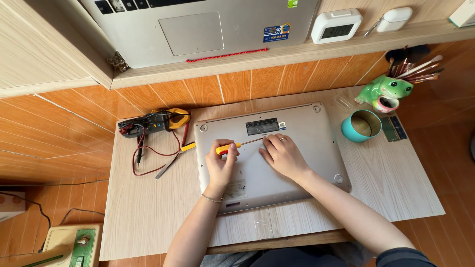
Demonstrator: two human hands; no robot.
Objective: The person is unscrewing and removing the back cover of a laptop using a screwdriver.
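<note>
A silver laptop [307, 148] lies upside down on a small wooden table [148, 207], its bottom panel facing up. My left hand [221, 165] grips the yellow handle of a screwdriver [237, 145] whose shaft points right to a screw near the panel's upper middle. My right hand [283, 154] rests flat on the panel, fingertips beside the screwdriver's tip; a ring is on one finger.
A clamp meter [153, 121] with red and black leads and a second yellow-handled tool [173, 160] lie left of the laptop. A teal cup [361, 126], two memory modules [394, 128] and a green frog brush holder [385, 91] stand right. A shelf above holds another laptop [208, 29].
</note>
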